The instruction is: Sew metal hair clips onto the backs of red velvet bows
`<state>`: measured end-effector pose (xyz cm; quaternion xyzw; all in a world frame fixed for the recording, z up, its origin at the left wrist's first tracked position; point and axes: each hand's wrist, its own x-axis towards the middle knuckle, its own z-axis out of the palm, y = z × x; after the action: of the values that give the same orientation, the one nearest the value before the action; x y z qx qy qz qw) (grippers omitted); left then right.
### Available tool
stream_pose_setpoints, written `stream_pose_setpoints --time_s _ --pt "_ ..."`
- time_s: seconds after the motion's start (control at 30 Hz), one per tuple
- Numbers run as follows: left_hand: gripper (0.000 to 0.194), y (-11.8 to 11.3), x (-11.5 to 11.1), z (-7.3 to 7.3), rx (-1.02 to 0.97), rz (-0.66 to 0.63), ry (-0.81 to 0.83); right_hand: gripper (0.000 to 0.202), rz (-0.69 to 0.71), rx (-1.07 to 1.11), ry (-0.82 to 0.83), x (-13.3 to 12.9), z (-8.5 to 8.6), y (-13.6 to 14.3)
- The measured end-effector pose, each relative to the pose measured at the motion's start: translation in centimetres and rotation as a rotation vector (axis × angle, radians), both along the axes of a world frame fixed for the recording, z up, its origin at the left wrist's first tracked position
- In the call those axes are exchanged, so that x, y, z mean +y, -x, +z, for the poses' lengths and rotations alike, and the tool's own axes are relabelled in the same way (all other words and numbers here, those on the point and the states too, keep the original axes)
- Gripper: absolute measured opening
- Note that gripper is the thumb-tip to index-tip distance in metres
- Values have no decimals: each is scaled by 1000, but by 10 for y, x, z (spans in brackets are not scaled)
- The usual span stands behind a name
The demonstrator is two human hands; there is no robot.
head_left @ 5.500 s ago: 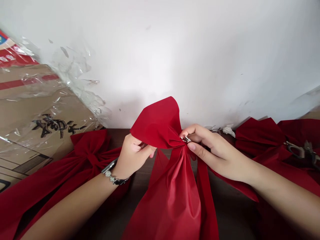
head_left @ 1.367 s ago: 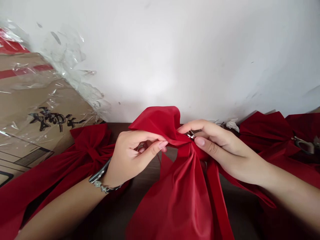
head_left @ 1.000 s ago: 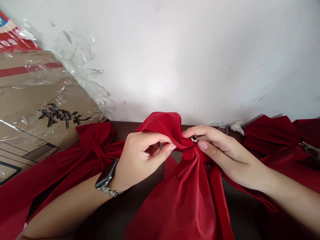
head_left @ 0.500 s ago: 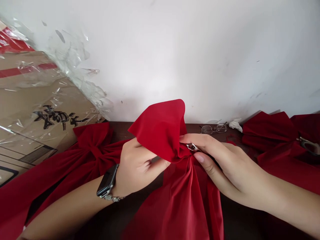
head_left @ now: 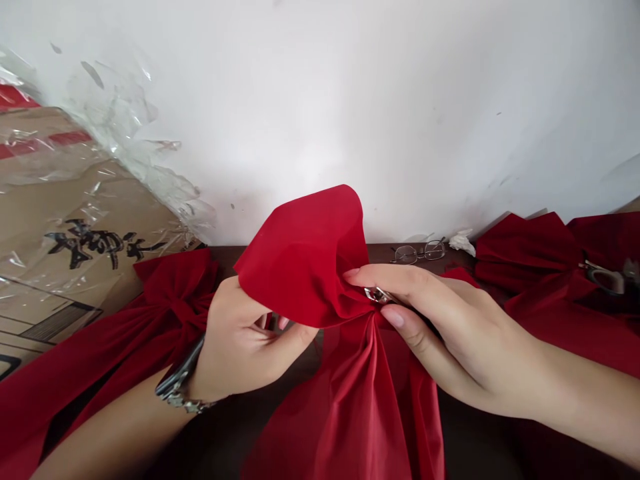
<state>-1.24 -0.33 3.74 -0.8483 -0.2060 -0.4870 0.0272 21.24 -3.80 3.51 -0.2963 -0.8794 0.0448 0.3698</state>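
Observation:
A red fabric bow (head_left: pixel 305 260) is held up in the middle of the head view, its long tails (head_left: pixel 350 400) hanging toward me. My left hand (head_left: pixel 255 340), with a watch (head_left: pixel 180 367) and a bracelet at the wrist, grips the left loop; the fingers behind the cloth are partly hidden. At the gathered centre, my right hand (head_left: pixel 440 320) has a small silver metal clip (head_left: pixel 376 295) between thumb and index finger. The index fingertip presses against the folds. How far the clip reaches into the cloth I cannot tell.
Another red bow (head_left: pixel 175 293) lies at left beside a cardboard box (head_left: pixel 45 200) wrapped in clear plastic. Eyeglasses (head_left: pixel 417 253) and a crumpled white tissue (head_left: pixel 463 241) rest by the wall. More red bows (head_left: pixel 530 250) lie at right, near scissors-like handles (head_left: pixel 605 279).
My left hand has shifted left, spreading the loop wider and pulling it outward. The right hand moves slightly left with the clip still pinched. The view has turned a little.

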Motion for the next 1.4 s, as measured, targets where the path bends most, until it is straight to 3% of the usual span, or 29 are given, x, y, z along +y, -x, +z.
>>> stream_pose_setpoints --time_s 0.23,0.47,0.77,1.1,1.4 --pt "26 -3 -2 -2 16 47 30 34 5 -11 7 -1 -1 1" --pt "29 -1 -1 1 35 64 1 34 56 52 178 2 -2 -2" --pt "28 3 1 1 72 98 -44 35 4 -10 118 -1 -2 -3" --pt "31 -2 0 1 94 45 -51 33 34 -24 134 -1 0 1" --pt "22 5 2 9 74 77 -21 46 113 56 155 1 1 -7"
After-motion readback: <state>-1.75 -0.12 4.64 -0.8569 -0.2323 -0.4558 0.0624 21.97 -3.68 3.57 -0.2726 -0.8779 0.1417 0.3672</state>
